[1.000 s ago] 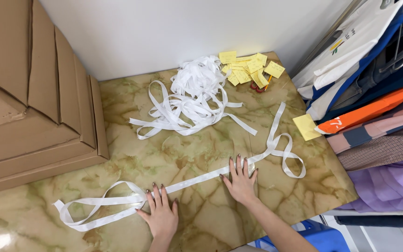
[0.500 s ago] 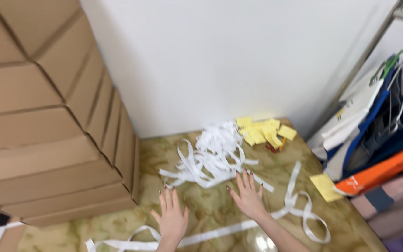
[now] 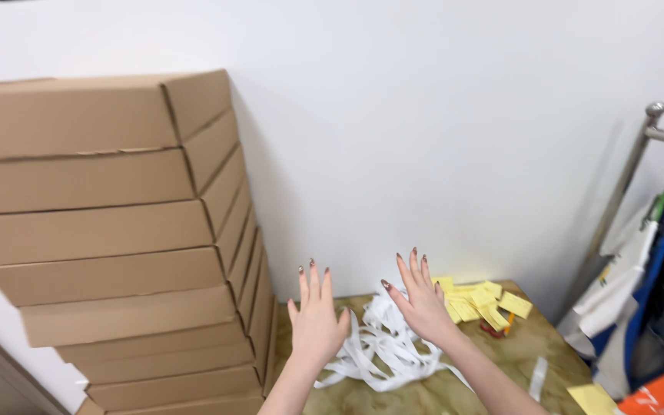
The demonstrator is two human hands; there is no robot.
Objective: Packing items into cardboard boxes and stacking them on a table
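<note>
Nearest to the camera are the two bare forearms, which rise from the bottom edge. The left hand [image 3: 316, 319] is lifted in the air with its back toward the camera; the fingers are spread and point up, and it holds nothing. The right hand [image 3: 423, 301] is lifted beside it in the same way, fingers apart and straight, empty too. The nails of both hands are dark. The two hands are near each other but they do not touch.

Just behind and under the hands lies the heap of white strips [image 3: 382, 350] on the marbled tabletop [image 3: 455, 392]. The strips are narrow, flat and long, like paper tape, and they are looped and tangled over each other. Because of this the heap has no single direction; the loose ends run out to several sides, mostly toward the near edge and to the right. One short white piece [image 3: 537, 378] lies apart on the right, with its long axis going away from the camera.

Farther back is a small pile of yellow tags [image 3: 486, 303], near the white wall [image 3: 439, 138]. At the left a stack of flat cardboard boxes [image 3: 117, 238] stands high. At the right, clothes hang on a metal rack [image 3: 639, 161].
</note>
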